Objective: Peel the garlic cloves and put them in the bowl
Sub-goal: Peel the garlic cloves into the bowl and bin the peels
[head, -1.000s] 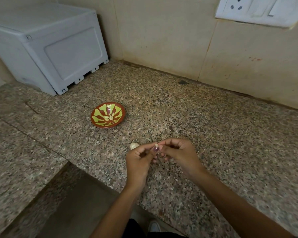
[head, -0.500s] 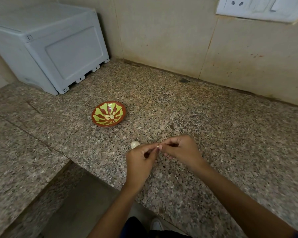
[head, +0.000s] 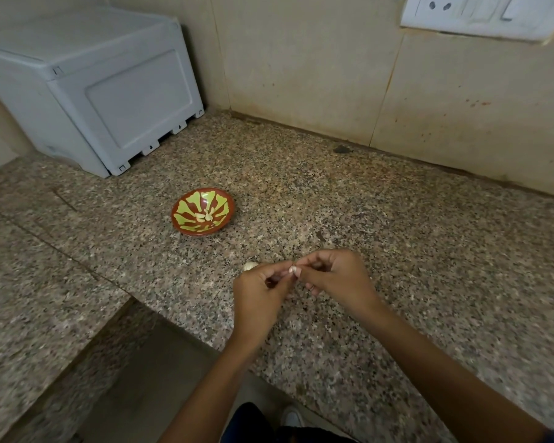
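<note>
Both hands meet above the granite counter [head: 429, 251]: left hand [head: 259, 295] and right hand [head: 336, 278], fingers curled, pinch one garlic clove [head: 292, 269] between fingertips.

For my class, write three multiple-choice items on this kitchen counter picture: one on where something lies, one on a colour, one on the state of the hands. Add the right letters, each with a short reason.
1. Where does the loose pale garlic piece lie?
A. In the bowl
B. On the speckled granite counter, just beyond the left hand
C. On the grey plastic box

2. What colours is the small round painted bowl?
A. Red-brown with yellow-green markings
B. Blue and white
C. Plain black

3. What are the hands doing?
A. Both lie flat on the counter
B. One lifts the bowl
C. Left hand and right hand together pinch a small whitish garlic clove

Answers: 1 B, it rests on the counter beside the left hand's knuckles. 2 A, those colours show inside the bowl. 3 C, the fingertips of both hands meet on the clove.
</note>
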